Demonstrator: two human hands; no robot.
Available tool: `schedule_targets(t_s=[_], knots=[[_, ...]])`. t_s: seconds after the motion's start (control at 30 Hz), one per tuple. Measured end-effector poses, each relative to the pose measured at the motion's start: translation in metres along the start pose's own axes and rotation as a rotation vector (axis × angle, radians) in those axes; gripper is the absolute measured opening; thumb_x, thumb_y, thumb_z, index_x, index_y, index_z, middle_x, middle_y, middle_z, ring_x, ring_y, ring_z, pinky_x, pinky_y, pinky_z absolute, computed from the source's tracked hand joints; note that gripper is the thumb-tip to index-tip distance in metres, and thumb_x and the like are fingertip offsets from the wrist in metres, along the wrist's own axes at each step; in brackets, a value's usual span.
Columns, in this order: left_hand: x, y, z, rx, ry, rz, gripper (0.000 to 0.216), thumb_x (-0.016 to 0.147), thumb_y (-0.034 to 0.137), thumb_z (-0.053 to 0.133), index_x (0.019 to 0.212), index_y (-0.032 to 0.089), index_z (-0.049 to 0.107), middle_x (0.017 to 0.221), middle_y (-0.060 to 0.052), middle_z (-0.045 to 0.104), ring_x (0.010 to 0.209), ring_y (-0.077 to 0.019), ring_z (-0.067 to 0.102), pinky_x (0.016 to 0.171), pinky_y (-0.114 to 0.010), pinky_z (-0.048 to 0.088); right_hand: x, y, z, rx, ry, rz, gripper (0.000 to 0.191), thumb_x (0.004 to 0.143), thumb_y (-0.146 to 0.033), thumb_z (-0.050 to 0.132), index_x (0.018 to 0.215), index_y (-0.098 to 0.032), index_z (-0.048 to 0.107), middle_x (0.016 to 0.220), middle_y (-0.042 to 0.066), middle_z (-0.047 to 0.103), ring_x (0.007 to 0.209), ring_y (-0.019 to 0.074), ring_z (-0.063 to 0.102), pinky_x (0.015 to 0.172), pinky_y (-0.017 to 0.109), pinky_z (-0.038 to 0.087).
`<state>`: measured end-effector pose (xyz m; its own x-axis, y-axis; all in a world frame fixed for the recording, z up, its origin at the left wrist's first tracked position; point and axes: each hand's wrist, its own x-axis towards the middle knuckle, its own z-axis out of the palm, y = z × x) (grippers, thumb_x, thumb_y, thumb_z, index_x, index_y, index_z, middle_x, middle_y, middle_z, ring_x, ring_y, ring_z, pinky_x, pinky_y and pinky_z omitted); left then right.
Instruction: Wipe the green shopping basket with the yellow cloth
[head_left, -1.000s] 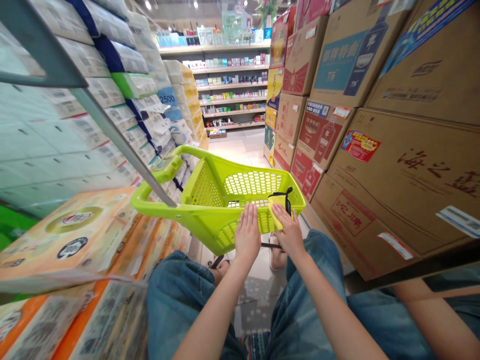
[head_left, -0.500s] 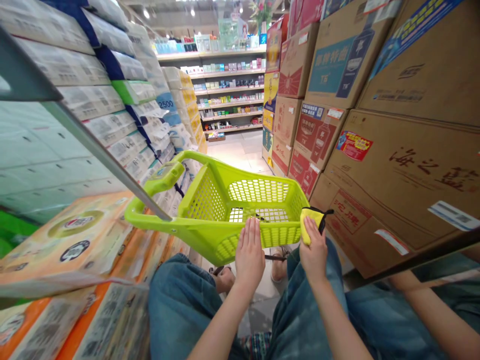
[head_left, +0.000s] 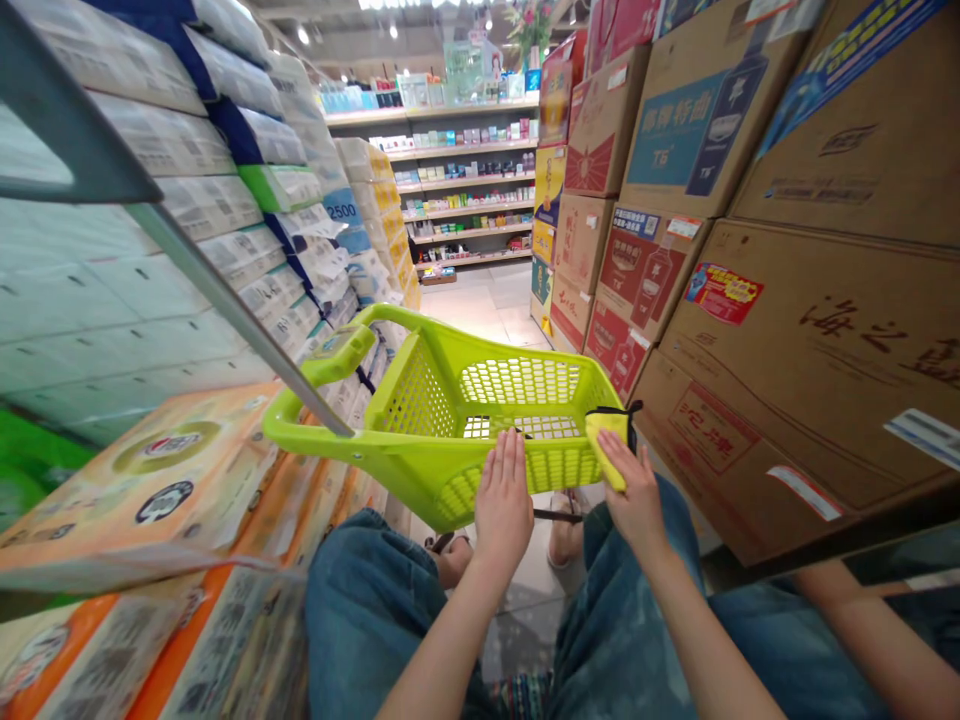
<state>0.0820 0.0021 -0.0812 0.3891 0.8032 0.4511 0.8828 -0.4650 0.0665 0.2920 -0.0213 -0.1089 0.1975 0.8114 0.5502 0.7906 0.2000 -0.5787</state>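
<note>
While the person sat low in the shop aisle, knees in blue jeans (head_left: pixel 375 590) spread apart, a lime-green basket (head_left: pixel 435 452) stood just before them, its open mouth upward and its sides pierced with rows of slots. Through the slotted bottom pale patches showed, and near the left fingertips lay a small dark shape, too little of it visible for me to tell what it was. A silver bar (head_left: pixel 232 310) slanted up from the basket's left end to a grey grip (head_left: pixel 90 150). The left hand (head_left: pixel 504 505) was flat, its fingers straight and side by side, resting against the near wall with the tips at the rim and nothing gripped. Well apart from it, the right hand (head_left: pixel 634 495) clasped a yellow cloth (head_left: pixel 604 440) edged in black, fingers laid over it, at the basket's right-hand corner. Brown cartons (head_left: pixel 825 390) rose in a stack on the right; orange packs (head_left: pixel 157 450) and white packs (head_left: pixel 195 205) were piled on the left, several with printed labels. Beyond the basket, shelves (head_left: pixel 435 112) carried rows of small boxes and bottles.
</note>
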Motion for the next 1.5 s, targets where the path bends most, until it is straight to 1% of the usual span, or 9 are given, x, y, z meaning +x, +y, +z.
schedule_targets(t_s=[0.13,0.37,0.47,0.63,0.83,0.97,1.17,1.33,1.5], knots=[[-0.001,0.005,0.002,-0.005,-0.001,-0.02,0.081,0.078,0.008,0.046,0.154,0.005,0.018,0.162,-0.013,0.024,0.151,-0.0229,0.013,0.122,-0.041,0.025,0.006,0.019,-0.007,-0.067,0.145,0.152,0.059,0.074,-0.011,0.044,0.13,-0.021,0.061,0.136,0.01,0.061,0.132,0.0246,0.053,0.118,0.06,0.019],[-0.002,0.003,0.004,0.016,0.02,-0.008,0.078,0.081,0.007,0.043,0.154,0.007,0.017,0.161,-0.012,0.026,0.151,-0.0224,0.016,0.121,-0.042,0.027,0.009,-0.075,0.044,-0.102,-0.02,-0.047,0.077,0.063,-0.001,0.042,0.137,-0.013,0.053,0.142,0.011,0.056,0.137,0.0242,0.046,0.122,0.052,0.018],[-0.003,-0.002,0.003,0.024,0.032,0.006,0.076,0.083,0.007,0.042,0.155,0.009,0.017,0.161,-0.011,0.029,0.15,-0.0222,0.02,0.12,-0.041,0.029,0.006,-0.09,0.05,-0.041,-0.113,-0.167,0.081,0.062,-0.001,0.041,0.141,-0.014,0.049,0.147,0.01,0.05,0.141,0.0222,0.042,0.123,0.05,0.016],[-0.005,-0.006,0.002,0.017,0.021,0.011,0.083,0.08,0.007,0.044,0.156,0.01,0.012,0.162,-0.009,0.024,0.151,-0.0219,0.016,0.121,-0.041,0.026,0.001,-0.032,0.015,-0.007,-0.184,-0.276,0.074,0.073,-0.004,0.042,0.143,-0.026,0.047,0.145,0.005,0.053,0.139,0.0209,0.044,0.122,0.055,0.01],[-0.007,-0.001,0.0,0.005,-0.004,0.003,0.082,0.079,0.008,0.046,0.155,0.008,0.014,0.163,-0.01,0.023,0.152,-0.0214,0.014,0.122,-0.04,0.026,-0.001,0.02,-0.014,-0.133,0.091,0.018,0.057,0.079,-0.011,0.043,0.132,-0.026,0.058,0.136,0.008,0.061,0.129,0.0248,0.055,0.117,0.061,0.019],[-0.008,0.002,0.0,-0.012,0.002,-0.002,0.083,0.079,0.008,0.045,0.155,0.008,0.013,0.162,-0.011,0.024,0.151,-0.0229,0.015,0.121,-0.042,0.028,0.0,-0.029,0.01,-0.249,0.074,0.061,0.07,0.069,-0.005,0.043,0.138,-0.016,0.052,0.142,0.013,0.056,0.135,0.0258,0.05,0.12,0.057,0.014],[-0.007,-0.003,0.005,0.031,0.033,-0.011,0.078,0.083,0.007,0.041,0.156,0.009,0.012,0.161,-0.012,0.027,0.151,-0.0221,0.018,0.121,-0.041,0.028,0.0,-0.1,0.049,-0.058,-0.1,-0.187,0.077,0.066,-0.003,0.042,0.141,-0.015,0.049,0.146,0.01,0.052,0.139,0.0205,0.044,0.123,0.046,0.016],[-0.004,-0.008,0.002,0.007,0.002,0.015,0.081,0.081,0.008,0.043,0.156,0.009,0.013,0.163,-0.01,0.021,0.152,-0.0217,0.015,0.121,-0.041,0.026,-0.003,-0.053,0.024,-0.057,-0.138,-0.246,0.077,0.07,-0.003,0.041,0.143,-0.025,0.046,0.146,0.005,0.053,0.138,0.0195,0.046,0.123,0.053,0.004],[-0.002,-0.006,-0.001,-0.032,-0.016,0.0,0.082,0.078,0.008,0.044,0.155,0.009,0.015,0.164,-0.008,0.019,0.152,-0.0213,0.013,0.122,-0.04,0.024,-0.001,0.018,-0.018,-0.102,-0.009,-0.021,0.062,0.079,-0.011,0.043,0.138,-0.029,0.053,0.14,0.007,0.058,0.133,0.0232,0.051,0.119,0.062,0.009]])
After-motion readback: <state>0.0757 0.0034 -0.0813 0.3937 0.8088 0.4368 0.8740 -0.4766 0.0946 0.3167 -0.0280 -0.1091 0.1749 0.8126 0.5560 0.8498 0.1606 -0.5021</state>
